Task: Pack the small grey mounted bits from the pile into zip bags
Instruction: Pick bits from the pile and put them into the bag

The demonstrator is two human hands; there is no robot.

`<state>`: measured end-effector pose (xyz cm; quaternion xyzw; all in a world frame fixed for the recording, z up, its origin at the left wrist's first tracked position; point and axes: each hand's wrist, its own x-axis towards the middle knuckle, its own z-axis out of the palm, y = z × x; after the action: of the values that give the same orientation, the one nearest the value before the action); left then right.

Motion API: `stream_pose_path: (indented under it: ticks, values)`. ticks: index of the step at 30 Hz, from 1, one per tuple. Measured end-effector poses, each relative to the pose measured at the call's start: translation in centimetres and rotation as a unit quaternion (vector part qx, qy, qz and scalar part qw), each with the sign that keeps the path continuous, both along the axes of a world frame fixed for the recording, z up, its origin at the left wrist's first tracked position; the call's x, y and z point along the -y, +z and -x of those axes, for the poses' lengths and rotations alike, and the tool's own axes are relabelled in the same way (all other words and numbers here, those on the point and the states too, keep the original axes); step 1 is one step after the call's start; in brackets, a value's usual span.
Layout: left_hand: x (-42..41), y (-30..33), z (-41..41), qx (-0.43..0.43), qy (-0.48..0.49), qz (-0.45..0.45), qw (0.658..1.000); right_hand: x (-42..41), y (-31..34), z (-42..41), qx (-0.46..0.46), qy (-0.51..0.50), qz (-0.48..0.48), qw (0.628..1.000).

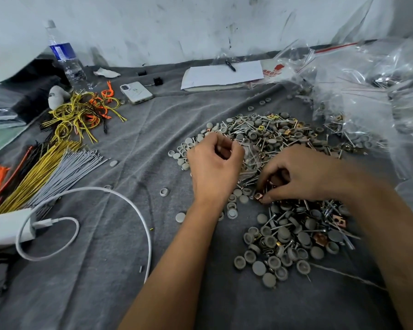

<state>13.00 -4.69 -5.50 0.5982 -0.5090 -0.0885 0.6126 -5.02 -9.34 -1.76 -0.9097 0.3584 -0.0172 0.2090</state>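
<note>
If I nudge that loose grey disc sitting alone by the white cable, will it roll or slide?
The grey disc lies flat, hollow side up, so it probably won't roll. The wrinkled grey cloth likely grips it, so expect short slides. It looks small and light; it may flip if caught on a fold.

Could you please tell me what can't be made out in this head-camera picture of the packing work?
- What the left hand holds: its curled fingers hide it, with only a clear bag showing beside it.
- How many bits the right hand pinches from the pile: fingers cover them, and the picture is blurred there.
- Contents of the stacked zip bags: glare, and the right edge cuts them off.
- Print on the water bottle: too small.
</note>
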Motion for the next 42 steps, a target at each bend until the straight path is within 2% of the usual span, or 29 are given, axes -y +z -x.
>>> stream_pose_path:
  ticks: [3, 9, 14, 20, 23, 31, 36, 42]
  values:
    - [-0.1, -0.1, 0.0, -0.004, 0.0, 0.001, 1.0, -0.1, -0.3, -0.9, -0.013, -0.008, 0.046, 0.999]
    - [0.0, 0.0, 0.1, -0.017, 0.008, -0.005, 1.0, -0.2, -0.8, -1.1, 0.013, 0.001, 0.054, 0.998]
    - [0.0, -0.1, 0.1, -0.02, 0.005, -0.015, 1.0, -0.2, -1.3, -0.8, 0.134, 0.002, -0.007, 0.991]
    - [-0.1, -0.1, 0.0, -0.015, 0.003, -0.033, 0.999, -0.1, -0.9, 0.1, 0.31, -0.028, -0.084, 0.947]
    - [-0.1, -0.1, 0.1, -0.02, -0.003, -0.036, 0.999, 0.1, -1.2, 0.1, 0.355, -0.06, -0.04, 0.932]
    - [0.0, -0.3, 0.3, 0.005, -0.054, -0.018, 0.998, -0.4, -1.9, -1.1, 0.348, -0.076, 0.119, 0.927]
    - [0.1, -0.4, 0.5, 0.016, -0.063, -0.003, 0.998, -0.7, -2.1, -1.6, 0.349, -0.083, 0.119, 0.926]
    - [-0.2, -0.1, 0.3, -0.015, -0.034, 0.004, 0.999, -0.8, -1.5, -1.3, 0.41, -0.086, 0.059, 0.906]
